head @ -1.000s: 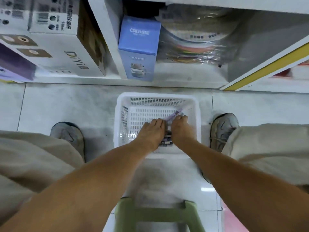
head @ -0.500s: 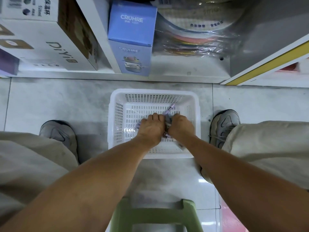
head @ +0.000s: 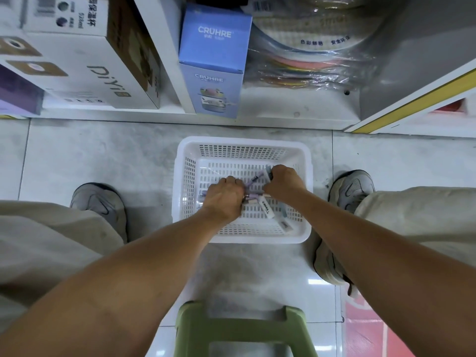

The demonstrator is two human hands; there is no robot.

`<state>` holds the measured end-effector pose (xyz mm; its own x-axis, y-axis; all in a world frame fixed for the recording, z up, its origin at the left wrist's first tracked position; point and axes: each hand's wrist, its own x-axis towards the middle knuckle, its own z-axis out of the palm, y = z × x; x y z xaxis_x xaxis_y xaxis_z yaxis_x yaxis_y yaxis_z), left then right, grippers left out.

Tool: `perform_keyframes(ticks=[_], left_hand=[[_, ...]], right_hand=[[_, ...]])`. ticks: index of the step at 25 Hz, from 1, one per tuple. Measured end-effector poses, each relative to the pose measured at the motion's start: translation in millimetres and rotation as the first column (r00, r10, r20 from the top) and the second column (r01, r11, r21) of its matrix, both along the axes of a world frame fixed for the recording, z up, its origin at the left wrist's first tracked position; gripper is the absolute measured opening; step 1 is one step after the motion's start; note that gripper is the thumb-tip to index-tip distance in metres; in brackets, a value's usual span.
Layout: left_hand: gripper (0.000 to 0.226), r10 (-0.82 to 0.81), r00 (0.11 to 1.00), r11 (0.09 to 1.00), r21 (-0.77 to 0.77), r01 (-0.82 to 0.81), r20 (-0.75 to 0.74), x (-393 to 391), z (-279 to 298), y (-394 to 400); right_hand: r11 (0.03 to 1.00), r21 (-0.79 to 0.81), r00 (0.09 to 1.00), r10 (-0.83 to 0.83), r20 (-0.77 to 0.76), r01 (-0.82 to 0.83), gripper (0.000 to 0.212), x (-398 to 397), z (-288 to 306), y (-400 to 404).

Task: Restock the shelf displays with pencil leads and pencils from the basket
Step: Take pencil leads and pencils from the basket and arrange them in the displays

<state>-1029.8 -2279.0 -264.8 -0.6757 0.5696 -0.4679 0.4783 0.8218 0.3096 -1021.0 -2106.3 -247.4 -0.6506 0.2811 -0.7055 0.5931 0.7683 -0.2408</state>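
- The white basket [head: 243,148] sat on the floor below the shelf.
- Both hands were inside it: the left hand [head: 224,195] and right hand [head: 282,182] each gripped pencils [head: 253,180].
- Lead boxes [head: 266,207] lay beside them.

Pale tiled floor [head: 90,155], with a white basket [head: 242,143] set on it just before the shelf [head: 283,104]. Green stool [head: 244,328] nearer, shoes [head: 100,204] either side. On the shelf, a blue box [head: 213,60] upright.
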Motion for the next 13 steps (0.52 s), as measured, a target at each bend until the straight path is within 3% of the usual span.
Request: perform_keyframes(ticks=[3, 7, 11, 13], left_hand=[[0.029, -0.050, 0.998, 0.999, -0.010, 0.050, 0.033, -6, 4, -7], [0.035, -0.026, 0.994, 0.999, -0.027, 0.029, 0.104, -1, 6, -19], [0.030, 0.219, 0.958, 0.973, 0.028, -0.228, 0.185, -2, 5, -22], [0.013, 0.397, 0.859, 0.886, 0.109, -0.451, 0.323, -9, 5, -19]], right_hand=[[0.996, -0.008, 0.996, -0.093, -0.011, 0.093, 0.018, -3, 3, -1], [0.936, -0.080, 0.939, -0.344, -0.003, 0.343, 0.009, -2, 1, -6], [0.947, -0.078, 0.950, -0.312, 0.002, 0.311, 0.013, 2, -3, -13], [0.948, -0.114, 0.955, -0.295, 0.037, 0.297, 0.012, 2, -2, -17]])
